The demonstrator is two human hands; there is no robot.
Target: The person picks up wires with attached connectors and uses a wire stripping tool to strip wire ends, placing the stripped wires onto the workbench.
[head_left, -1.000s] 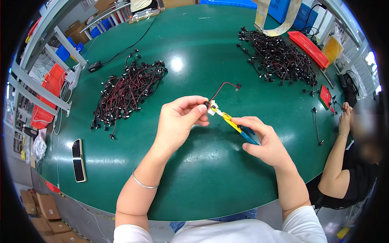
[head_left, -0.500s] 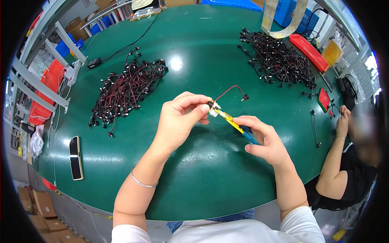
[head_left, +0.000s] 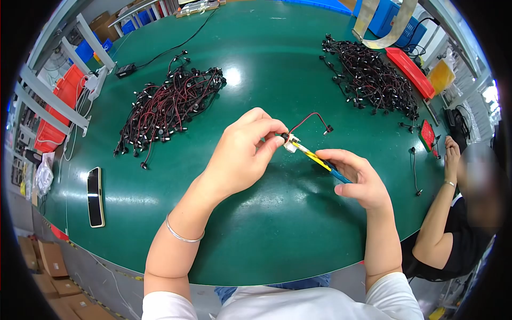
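Note:
My left hand (head_left: 242, 152) pinches a small black connector end of a short red-and-black wire lead (head_left: 306, 118) between thumb and fingertips. The lead arcs up and to the right, ending in a small black plug in the air. A small white piece (head_left: 290, 145) sits at the pinched end; its exact shape is hard to make out. Yellow-and-blue pliers (head_left: 321, 162) reach from my right hand (head_left: 360, 178) to this white piece, and their tip touches or grips it. The fingers and thumb of my right hand are around the blue handles.
Piles of similar leads lie at left (head_left: 170, 104) and right (head_left: 373, 77). A phone (head_left: 96, 197) rests on the green table (head_left: 282, 234). Red trays (head_left: 410, 72) and a co-worker's arm (head_left: 440, 208) are on the right. A black adapter (head_left: 126, 70) with its cord lies far left.
Both hands, with the lead and pliers, appear slightly farther right. The view has shifted a little. The pliers stay at the white piece.

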